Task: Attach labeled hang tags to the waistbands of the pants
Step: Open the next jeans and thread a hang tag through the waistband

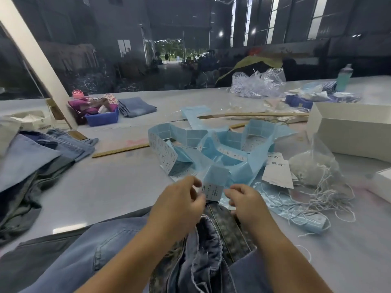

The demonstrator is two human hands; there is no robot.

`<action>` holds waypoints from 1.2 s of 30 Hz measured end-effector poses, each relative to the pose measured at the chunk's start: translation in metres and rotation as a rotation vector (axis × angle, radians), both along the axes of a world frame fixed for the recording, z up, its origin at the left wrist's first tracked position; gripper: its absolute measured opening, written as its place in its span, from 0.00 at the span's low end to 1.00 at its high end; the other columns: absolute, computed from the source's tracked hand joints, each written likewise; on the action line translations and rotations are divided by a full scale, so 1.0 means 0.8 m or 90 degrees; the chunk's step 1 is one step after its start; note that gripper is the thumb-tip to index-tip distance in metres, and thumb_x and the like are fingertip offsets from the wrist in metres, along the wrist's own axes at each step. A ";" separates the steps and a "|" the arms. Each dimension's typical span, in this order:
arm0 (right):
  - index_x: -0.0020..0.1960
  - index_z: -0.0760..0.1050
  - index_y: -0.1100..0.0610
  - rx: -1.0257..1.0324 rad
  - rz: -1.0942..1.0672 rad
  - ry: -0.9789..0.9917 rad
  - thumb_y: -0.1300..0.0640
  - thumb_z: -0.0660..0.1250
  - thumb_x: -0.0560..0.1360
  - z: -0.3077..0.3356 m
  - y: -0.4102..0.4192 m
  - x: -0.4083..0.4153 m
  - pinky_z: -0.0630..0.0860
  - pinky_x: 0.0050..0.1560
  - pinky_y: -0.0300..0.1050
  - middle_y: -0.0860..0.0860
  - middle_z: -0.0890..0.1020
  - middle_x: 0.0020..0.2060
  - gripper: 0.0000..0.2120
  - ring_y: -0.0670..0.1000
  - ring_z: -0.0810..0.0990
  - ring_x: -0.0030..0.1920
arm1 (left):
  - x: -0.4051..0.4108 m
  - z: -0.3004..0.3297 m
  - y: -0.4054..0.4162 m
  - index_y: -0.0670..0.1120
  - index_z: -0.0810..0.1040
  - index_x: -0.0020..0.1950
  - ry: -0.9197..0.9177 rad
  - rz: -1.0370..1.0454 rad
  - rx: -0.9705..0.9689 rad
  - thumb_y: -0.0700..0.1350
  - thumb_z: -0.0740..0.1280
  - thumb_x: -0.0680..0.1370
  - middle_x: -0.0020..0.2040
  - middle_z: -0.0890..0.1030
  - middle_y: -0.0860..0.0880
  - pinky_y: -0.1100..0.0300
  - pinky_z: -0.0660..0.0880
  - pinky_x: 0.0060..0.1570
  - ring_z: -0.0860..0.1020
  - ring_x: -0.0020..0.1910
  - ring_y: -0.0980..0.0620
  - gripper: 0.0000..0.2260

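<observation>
Worktop (110, 187): grey, wide. Jeans (88, 248) near centre, waistband bunched under the hands. More jeans piled (31, 166) left. White box (349, 132) far right. Blue label strip (222, 153) tangled at centre, string bag (313, 166) right of it. Left hand (179, 199) pinches white tag (214, 192) just above the waistband. Right hand (243, 199) fingers curled at the tag's right edge; can't tell if gripping.

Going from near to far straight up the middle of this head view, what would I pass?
Jeans → hands, left hand and right hand, holding a small label → tangled blue label strip → wooden stick → table's far edge.
</observation>
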State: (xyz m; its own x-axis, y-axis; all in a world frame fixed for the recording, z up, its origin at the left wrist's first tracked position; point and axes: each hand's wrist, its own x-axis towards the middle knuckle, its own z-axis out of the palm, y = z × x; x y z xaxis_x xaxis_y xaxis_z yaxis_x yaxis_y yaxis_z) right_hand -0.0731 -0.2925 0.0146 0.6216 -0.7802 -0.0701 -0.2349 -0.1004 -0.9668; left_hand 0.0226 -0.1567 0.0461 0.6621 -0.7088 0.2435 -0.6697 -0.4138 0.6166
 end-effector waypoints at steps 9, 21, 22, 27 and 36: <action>0.33 0.77 0.56 -0.026 -0.046 -0.089 0.55 0.67 0.77 -0.038 -0.013 0.047 0.72 0.35 0.47 0.49 0.78 0.27 0.14 0.49 0.74 0.30 | 0.029 -0.064 -0.061 0.54 0.75 0.66 -0.045 -0.031 -0.034 0.47 0.62 0.81 0.59 0.77 0.54 0.60 0.72 0.56 0.75 0.56 0.55 0.14; 0.25 0.70 0.55 0.045 0.021 -0.286 0.63 0.66 0.76 -0.055 -0.013 0.041 0.66 0.27 0.40 0.50 0.68 0.23 0.21 0.48 0.66 0.27 | 0.019 -0.064 -0.050 0.47 0.80 0.50 -0.271 -0.075 -0.068 0.47 0.72 0.68 0.44 0.81 0.51 0.53 0.77 0.38 0.79 0.39 0.48 0.12; 0.25 0.69 0.55 0.038 0.031 -0.292 0.62 0.67 0.75 -0.054 -0.011 0.040 0.65 0.27 0.40 0.51 0.68 0.23 0.20 0.48 0.65 0.27 | 0.018 -0.064 -0.049 0.47 0.80 0.49 -0.268 -0.068 -0.072 0.47 0.72 0.68 0.42 0.81 0.51 0.54 0.77 0.37 0.79 0.38 0.48 0.11; 0.28 0.69 0.65 0.003 0.065 -0.296 0.55 0.66 0.71 -0.051 -0.005 0.035 0.64 0.29 0.41 0.54 0.68 0.24 0.18 0.49 0.65 0.28 | 0.010 -0.062 -0.042 0.49 0.82 0.48 -0.198 -0.017 -0.112 0.43 0.75 0.69 0.40 0.83 0.55 0.62 0.74 0.35 0.80 0.36 0.53 0.09; 0.27 0.69 0.62 -0.104 -0.003 -0.251 0.57 0.67 0.74 -0.051 -0.003 0.033 0.65 0.29 0.42 0.57 0.68 0.23 0.19 0.49 0.66 0.27 | 0.002 -0.051 -0.038 0.50 0.80 0.40 -0.103 0.071 -0.186 0.44 0.73 0.73 0.36 0.81 0.56 0.58 0.73 0.35 0.73 0.30 0.57 0.04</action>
State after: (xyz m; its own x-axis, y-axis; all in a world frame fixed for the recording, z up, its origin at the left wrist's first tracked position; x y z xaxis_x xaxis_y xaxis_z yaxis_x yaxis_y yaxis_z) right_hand -0.0467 -0.2947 -0.0260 0.5728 -0.7640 0.2971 0.1486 -0.2597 -0.9542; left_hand 0.0243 -0.1874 0.0052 0.6682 -0.5187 0.5333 -0.7287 -0.3119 0.6097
